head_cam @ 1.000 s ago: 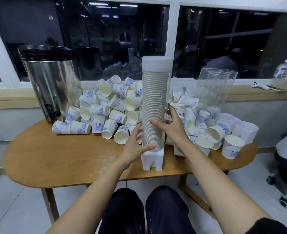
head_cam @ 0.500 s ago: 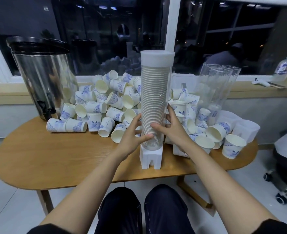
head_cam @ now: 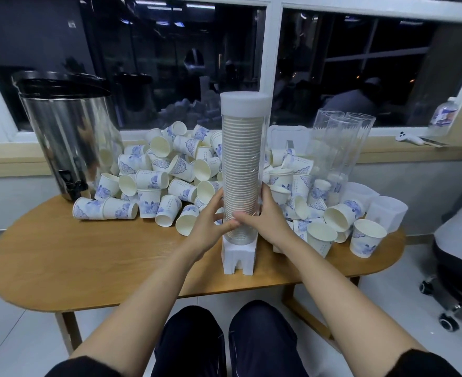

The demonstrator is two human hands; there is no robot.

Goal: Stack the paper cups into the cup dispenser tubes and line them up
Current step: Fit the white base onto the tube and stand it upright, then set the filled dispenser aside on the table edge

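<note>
The filled dispenser tube point(head_cam: 242, 164) stands upright on its white base point(head_cam: 239, 258) between my grips, capped and packed with cups. My left grip point(head_cam: 206, 227) and right grip point(head_cam: 268, 221) both clasp its lower part, thumbs in front. I judge this tube finished and ready for lining up. The next move calls for letting go, taking an empty tube point(head_cam: 338, 148) beyond the right grip, and feeding it loose cups point(head_cam: 170, 172) from the surface point(head_cam: 88, 254).

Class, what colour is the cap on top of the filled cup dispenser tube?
White, seen best in the head view: the cap tops the filled dispenser tube.
</note>
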